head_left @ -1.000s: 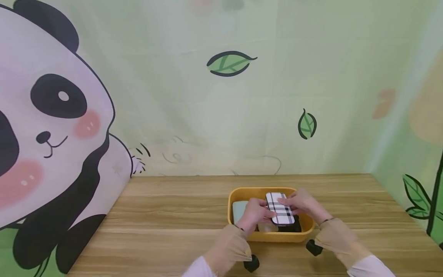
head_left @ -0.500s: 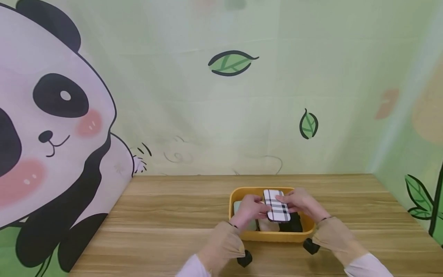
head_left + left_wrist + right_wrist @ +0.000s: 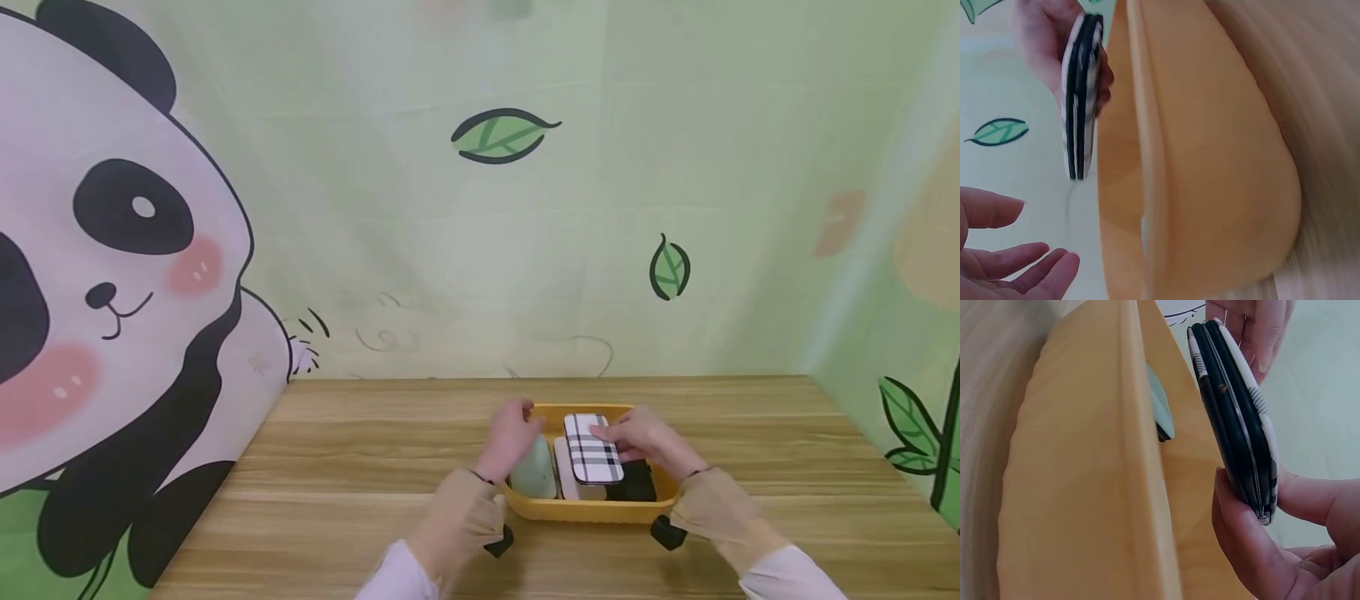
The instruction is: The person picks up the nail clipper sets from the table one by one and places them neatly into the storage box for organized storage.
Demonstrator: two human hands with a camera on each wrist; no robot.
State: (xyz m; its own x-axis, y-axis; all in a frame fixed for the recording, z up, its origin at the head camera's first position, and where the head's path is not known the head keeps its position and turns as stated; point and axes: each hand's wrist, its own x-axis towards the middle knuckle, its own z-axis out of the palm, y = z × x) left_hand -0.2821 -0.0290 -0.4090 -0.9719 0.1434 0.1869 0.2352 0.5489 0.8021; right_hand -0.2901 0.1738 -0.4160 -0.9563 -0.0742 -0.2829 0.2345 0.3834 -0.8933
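My right hand (image 3: 651, 437) pinches a flat, rounded case (image 3: 592, 448) with white-and-dark plaid covers, thumb on top and fingers beneath. In the right wrist view the case (image 3: 1235, 419) shows two dark edges with a thin metal seam between them, closed. It is held above a yellow basket (image 3: 592, 510). My left hand (image 3: 512, 437) is apart from the case, over the basket's left end, and the left wrist view shows its fingers (image 3: 1007, 262) loosely extended with nothing between them. Below lie a pale green item (image 3: 532, 471), a pale pinkish item (image 3: 566, 471) and a black item (image 3: 633, 482).
The basket stands on a wood-grain table (image 3: 360, 467). Behind the table hangs a green cloth backdrop (image 3: 375, 208) with a printed panda and leaves. A black wrist-worn piece (image 3: 667, 532) hangs under my right wrist, close to the basket's front wall.
My left hand has let go of the plaid case and moved left, uncovering the pale green item. My right hand keeps the case, which has shifted slightly left.
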